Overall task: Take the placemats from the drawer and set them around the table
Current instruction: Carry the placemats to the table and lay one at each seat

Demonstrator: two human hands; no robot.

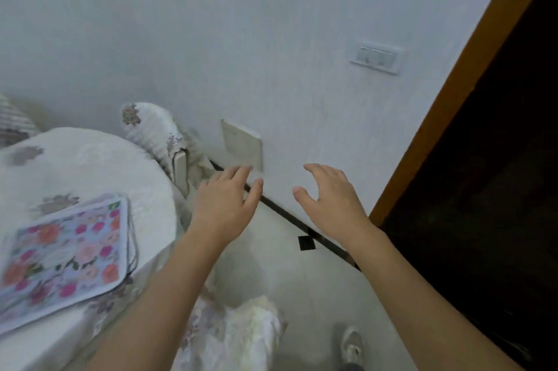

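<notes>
Hands: left hand (226, 204) and right hand (329, 195) spread open, empty.

Placemat (65, 253) on table (90, 159), left; chair (157, 129) behind table against wall (241, 38); doorway (483, 189) right.

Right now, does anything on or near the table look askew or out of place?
Yes. The floral placemats lie in one stack at the edge of the round table with the white embroidered cloth, turned at an angle, not spread around it. Both hands, left and right, are empty, fingers spread. No spill or damage shows.
</notes>
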